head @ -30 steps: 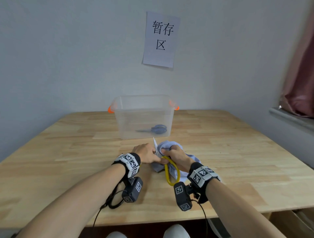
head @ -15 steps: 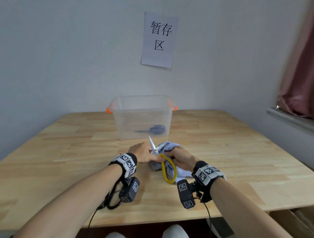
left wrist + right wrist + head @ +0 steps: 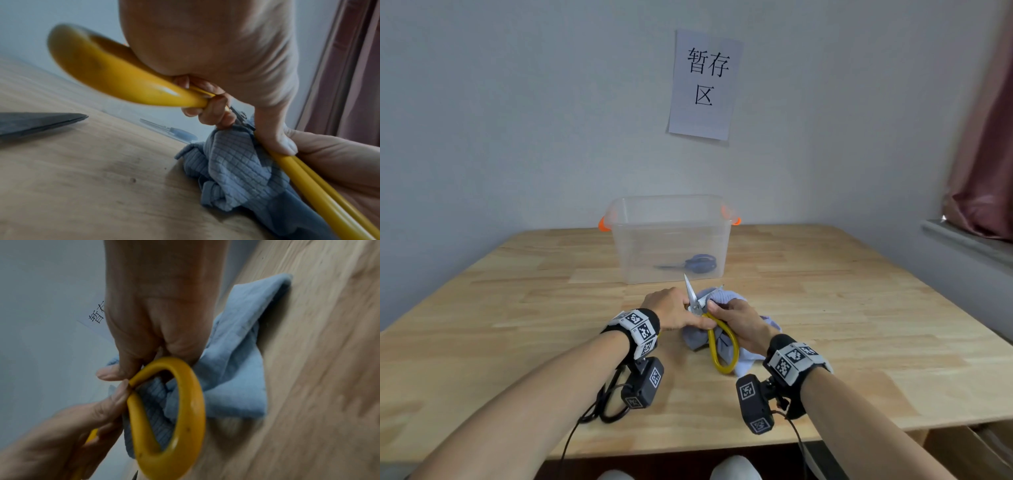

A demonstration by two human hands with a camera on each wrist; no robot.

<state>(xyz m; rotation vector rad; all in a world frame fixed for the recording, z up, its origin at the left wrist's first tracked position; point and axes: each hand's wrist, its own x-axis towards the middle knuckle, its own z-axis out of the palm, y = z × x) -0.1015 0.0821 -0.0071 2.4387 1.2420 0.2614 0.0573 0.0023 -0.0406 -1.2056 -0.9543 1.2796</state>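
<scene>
Gripping yellow scissors [image 3: 711, 344], left hand [image 3: 671, 310] meets right hand [image 3: 739, 322] clutching cloth [image 3: 719, 296].

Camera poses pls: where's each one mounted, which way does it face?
Head: worn on head, faces forward and down at table and bin; left hand, right hand show.
Left wrist: under left hand, looks along palm to scissors and cloth.
Right wrist: under right hand, looks along palm; left hand shows too.
Both wrists share scissors, cloth.
</scene>
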